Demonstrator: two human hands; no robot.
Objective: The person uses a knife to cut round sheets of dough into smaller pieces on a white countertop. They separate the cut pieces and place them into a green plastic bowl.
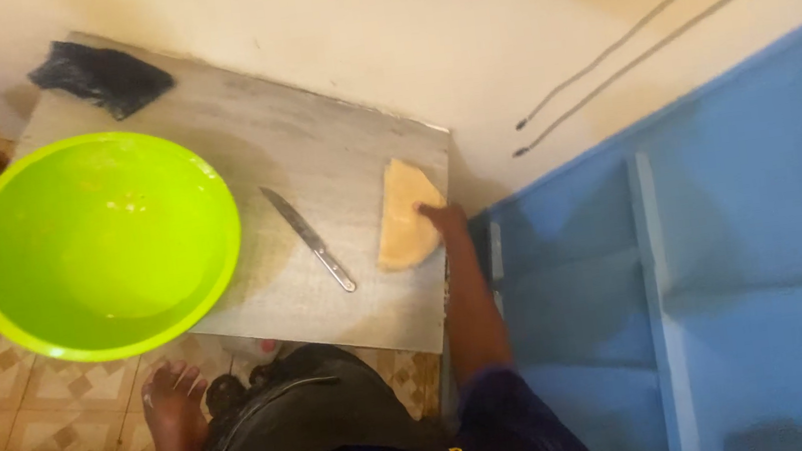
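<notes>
My right hand (444, 219) rests on the dough piece (405, 215) at the worktop's (332, 153) right edge, fingers seemingly flat; knife (310, 238) just left. My left hand is out of view.

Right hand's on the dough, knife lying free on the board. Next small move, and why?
Probably reach for the knife. The right hand presses on the half-round dough at the board's right edge, and the knife lies untouched just left of it, blade pointing away. No left hand shows, so which hand should take it is unclear. The green bowl sits clear of both.
</notes>
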